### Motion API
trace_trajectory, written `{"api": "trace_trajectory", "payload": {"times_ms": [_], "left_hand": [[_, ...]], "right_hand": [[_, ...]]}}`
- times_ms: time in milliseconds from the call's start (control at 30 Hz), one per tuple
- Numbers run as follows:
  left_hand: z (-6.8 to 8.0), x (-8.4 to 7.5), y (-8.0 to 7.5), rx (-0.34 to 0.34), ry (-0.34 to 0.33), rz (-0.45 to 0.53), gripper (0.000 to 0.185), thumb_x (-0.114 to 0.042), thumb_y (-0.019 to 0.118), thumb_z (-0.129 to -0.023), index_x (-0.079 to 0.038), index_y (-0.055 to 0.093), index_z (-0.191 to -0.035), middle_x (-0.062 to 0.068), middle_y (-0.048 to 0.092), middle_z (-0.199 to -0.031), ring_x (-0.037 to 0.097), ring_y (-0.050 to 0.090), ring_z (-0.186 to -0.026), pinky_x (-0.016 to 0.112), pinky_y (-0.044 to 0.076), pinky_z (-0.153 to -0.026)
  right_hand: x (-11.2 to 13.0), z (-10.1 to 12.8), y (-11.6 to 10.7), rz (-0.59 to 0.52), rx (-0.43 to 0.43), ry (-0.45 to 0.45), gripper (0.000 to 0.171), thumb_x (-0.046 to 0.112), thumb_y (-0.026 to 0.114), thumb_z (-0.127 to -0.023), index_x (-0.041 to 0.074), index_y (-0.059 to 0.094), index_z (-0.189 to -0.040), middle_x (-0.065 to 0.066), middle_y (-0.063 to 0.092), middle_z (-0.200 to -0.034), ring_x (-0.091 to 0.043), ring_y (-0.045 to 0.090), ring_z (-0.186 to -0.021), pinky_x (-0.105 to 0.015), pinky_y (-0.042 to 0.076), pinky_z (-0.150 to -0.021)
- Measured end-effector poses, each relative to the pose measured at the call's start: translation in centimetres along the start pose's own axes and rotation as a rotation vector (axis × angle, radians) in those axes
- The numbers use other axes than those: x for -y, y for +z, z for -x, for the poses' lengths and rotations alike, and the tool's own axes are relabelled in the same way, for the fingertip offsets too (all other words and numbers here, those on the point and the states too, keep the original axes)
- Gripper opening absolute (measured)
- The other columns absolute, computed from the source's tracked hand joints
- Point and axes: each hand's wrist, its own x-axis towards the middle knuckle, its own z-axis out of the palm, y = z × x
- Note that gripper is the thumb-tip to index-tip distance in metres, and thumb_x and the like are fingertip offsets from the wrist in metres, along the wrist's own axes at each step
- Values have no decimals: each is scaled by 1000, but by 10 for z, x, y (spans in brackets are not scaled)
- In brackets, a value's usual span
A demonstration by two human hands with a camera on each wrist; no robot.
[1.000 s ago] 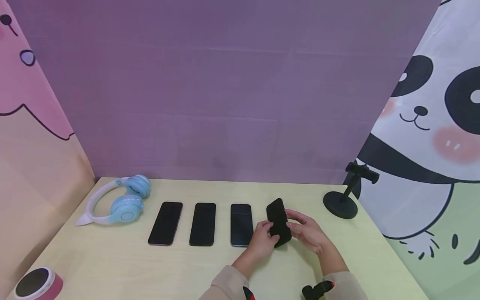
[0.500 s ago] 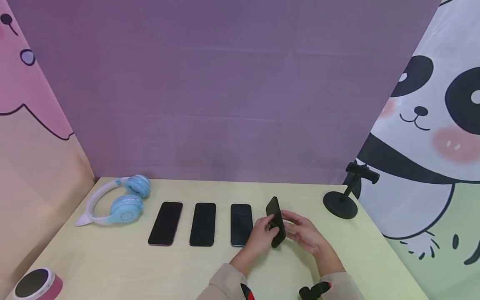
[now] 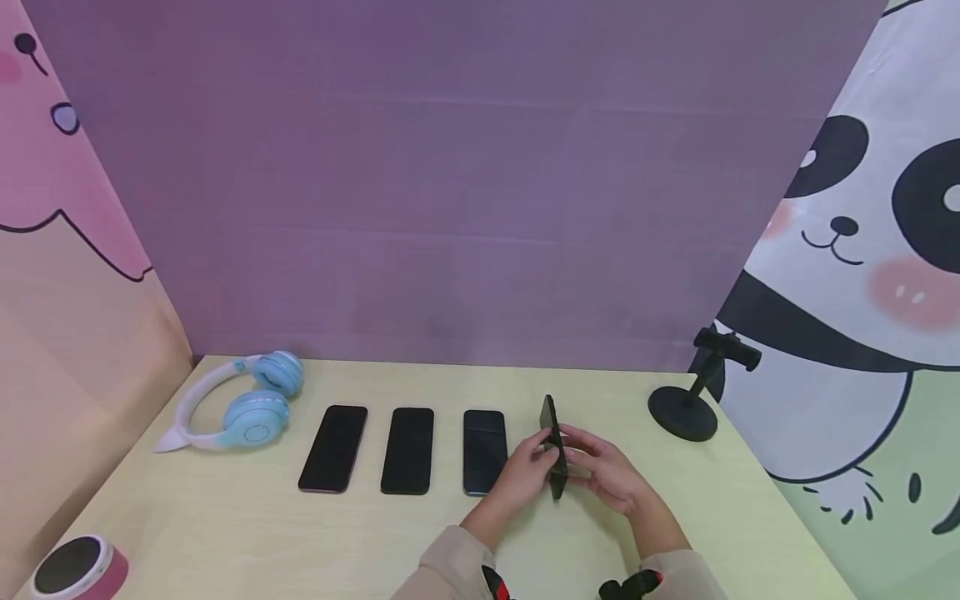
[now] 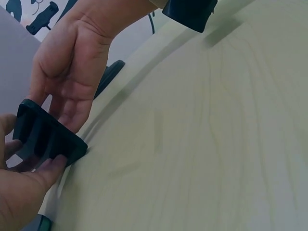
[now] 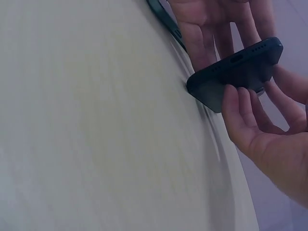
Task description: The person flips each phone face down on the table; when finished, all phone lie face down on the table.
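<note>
Four phones in all: we see three lying flat in a row (image 3: pixel 407 450) on the table (image 3: pixel 225 525), and the fourth phone (image 3: pixel 553 446) stood on its long edge just right of them. Headphones (image 3: pixel 240 400) sit far left, stand (image 3: pixel 693 400) far right. Left hand (image 3: pixel 525 475) pinches the phone's near side, thumb on its face; right hand (image 3: pixel 607 471) props the other side with fingers (image 5: pixel 240 110) fairly straight, likely steadying it on edge.
</note>
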Motion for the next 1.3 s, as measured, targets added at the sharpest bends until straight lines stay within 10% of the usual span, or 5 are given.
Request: {"api": "trace_trajectory", "payload": {"times_ms": [333, 667, 1300], "left_hand": [[1, -1, -3, 55, 15, 146, 47, -16, 53, -102, -6, 43, -146, 13, 46, -143, 26, 53, -121, 40, 49, -92], [0, -7, -12, 53, 29, 94, 51, -10, 56, -100, -8, 41, -148, 12, 49, -135, 25, 58, -114, 36, 54, -82], [3, 7, -14, -104, 122, -316, 39, 4, 62, -91, 6, 57, -130, 17, 68, -107, 25, 65, -97, 32, 54, -79]], "right_hand": [[-5, -3, 1, 20, -23, -7, 54, 10, 57, -99, -4, 35, -147, -18, 44, -133, -20, 57, -111, -51, 46, -94], [0, 1, 8, 58, -29, 4, 58, 8, 57, -99, -10, 30, -146, -30, 36, -139, -23, 55, -113, -50, 46, -95], [-11, 3, -3, 276, -147, 23, 47, -8, 59, -91, -17, 43, -135, -32, 50, -126, -34, 56, -109, -33, 51, -87]]}}
